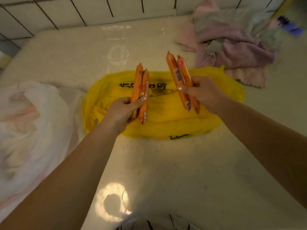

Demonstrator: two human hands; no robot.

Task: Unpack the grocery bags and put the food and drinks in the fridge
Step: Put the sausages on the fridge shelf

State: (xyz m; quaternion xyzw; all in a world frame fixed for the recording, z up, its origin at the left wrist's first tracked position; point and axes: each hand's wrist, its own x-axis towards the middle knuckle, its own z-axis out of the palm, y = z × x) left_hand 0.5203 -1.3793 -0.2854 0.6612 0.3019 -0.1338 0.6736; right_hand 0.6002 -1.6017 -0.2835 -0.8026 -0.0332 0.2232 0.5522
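My left hand [122, 112] grips two orange wrapped sausages [139, 80], held upright above the yellow plastic bag [166, 123]. My right hand [203, 92] holds another pair of orange wrapped sausages [178, 72], tilted with their tops leaning left. The yellow bag lies flat and crumpled on the pale countertop [166, 163], with black print on it. What lies inside the bag is hidden.
A white plastic bag [29, 130] sits bunched at the left edge of the counter. A heap of pink and grey cloths [232, 47] lies at the back right. A white tiled wall [83, 10] runs along the back of the counter.
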